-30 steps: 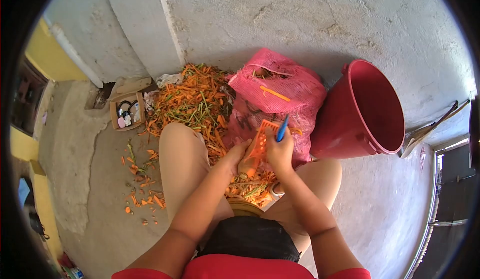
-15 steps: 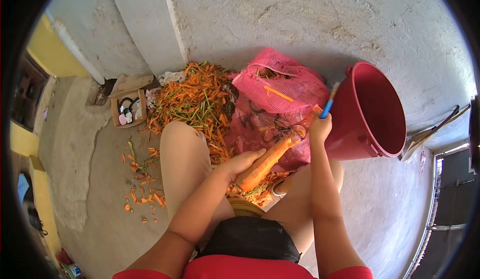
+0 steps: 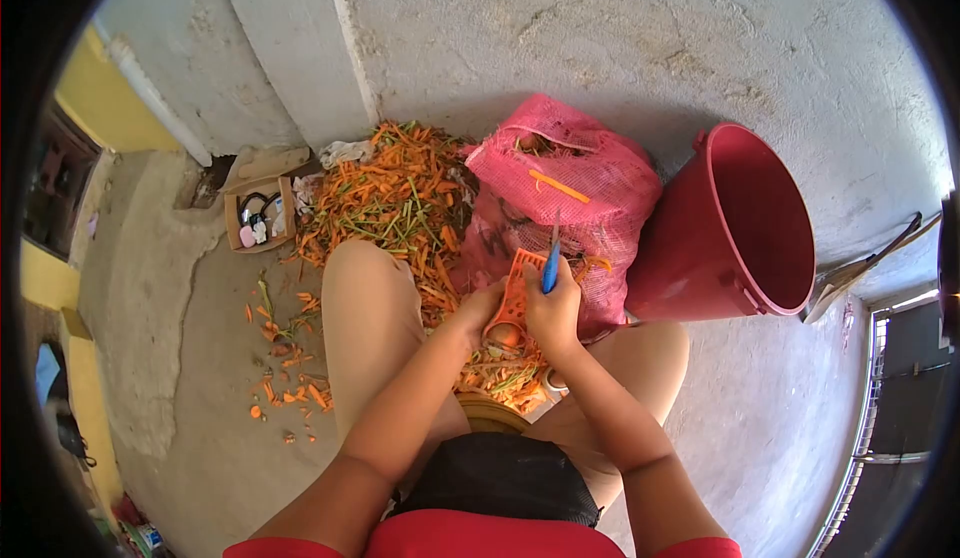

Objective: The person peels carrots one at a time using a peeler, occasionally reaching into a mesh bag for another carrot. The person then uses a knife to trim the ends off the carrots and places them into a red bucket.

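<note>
Between my knees my left hand [image 3: 481,310] is wrapped round a large carrot [image 3: 504,336], whose blunt end shows toward me. My right hand [image 3: 553,308] is closed on an orange plastic peeler [image 3: 516,288] with holes in it, which lies over the carrot and hides most of it. The same hand also keeps hold of a blue-handled knife [image 3: 550,270], its blade pointing away from me. Just beyond the hands stands a pink mesh sack [image 3: 590,173], with a strip of peel on it.
A heap of carrot peelings and green stalks [image 3: 385,193] lies against the wall. Left of it sits a small cardboard box [image 3: 262,248] with odds and ends. A large red bucket [image 3: 675,248] stands tilted at the right. Scraps [image 3: 290,388] are scattered on the floor.
My right hand has come back toward me and left, from beside the bucket onto the carrot. The carrot's far length, bare before, is now covered by the peeler.
</note>
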The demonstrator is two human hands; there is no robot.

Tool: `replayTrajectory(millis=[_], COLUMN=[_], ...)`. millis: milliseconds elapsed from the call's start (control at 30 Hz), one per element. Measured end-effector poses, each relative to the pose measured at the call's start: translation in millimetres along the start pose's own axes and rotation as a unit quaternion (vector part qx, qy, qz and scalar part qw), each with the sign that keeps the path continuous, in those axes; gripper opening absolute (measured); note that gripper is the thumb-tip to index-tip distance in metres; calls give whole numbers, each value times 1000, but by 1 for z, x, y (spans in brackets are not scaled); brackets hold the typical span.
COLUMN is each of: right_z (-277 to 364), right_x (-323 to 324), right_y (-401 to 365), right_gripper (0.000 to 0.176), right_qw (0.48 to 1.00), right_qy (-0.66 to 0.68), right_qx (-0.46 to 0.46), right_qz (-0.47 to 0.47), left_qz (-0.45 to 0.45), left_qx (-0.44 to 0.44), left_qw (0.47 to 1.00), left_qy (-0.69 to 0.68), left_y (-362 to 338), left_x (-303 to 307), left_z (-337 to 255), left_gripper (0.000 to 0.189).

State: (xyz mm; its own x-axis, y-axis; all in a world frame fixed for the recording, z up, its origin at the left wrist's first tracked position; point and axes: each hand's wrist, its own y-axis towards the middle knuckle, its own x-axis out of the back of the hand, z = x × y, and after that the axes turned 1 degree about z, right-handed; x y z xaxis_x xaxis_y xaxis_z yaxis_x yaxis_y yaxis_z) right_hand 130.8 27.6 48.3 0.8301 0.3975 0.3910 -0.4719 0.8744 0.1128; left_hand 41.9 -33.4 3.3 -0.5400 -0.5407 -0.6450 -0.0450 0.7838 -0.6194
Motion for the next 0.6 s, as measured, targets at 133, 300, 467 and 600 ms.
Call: replayTrajectory(millis=[133,300,467,600], right_z=[3,-47,-107,-76], right_x=[3,37,85,59], right_y=[3,64,102,81], right_gripper=[17,18,15,12], right_qw=[997,975,940,965], right_qy=[-72,-116,-109,74], right_qx=[19,-11,-85,47], right_qz=[-13,-192,-313,-247], left_qz=[38,188,115,40], left_qx=[6,93,62,69], left_qw=[999,971,984,993], left_qy=[27,111,124,88], left_y=[-6,-5,-19,-11], left_x=[-6,11,-1,1], left_z=[-4,-1,-5,-6], left_gripper=[31,37,46,47])
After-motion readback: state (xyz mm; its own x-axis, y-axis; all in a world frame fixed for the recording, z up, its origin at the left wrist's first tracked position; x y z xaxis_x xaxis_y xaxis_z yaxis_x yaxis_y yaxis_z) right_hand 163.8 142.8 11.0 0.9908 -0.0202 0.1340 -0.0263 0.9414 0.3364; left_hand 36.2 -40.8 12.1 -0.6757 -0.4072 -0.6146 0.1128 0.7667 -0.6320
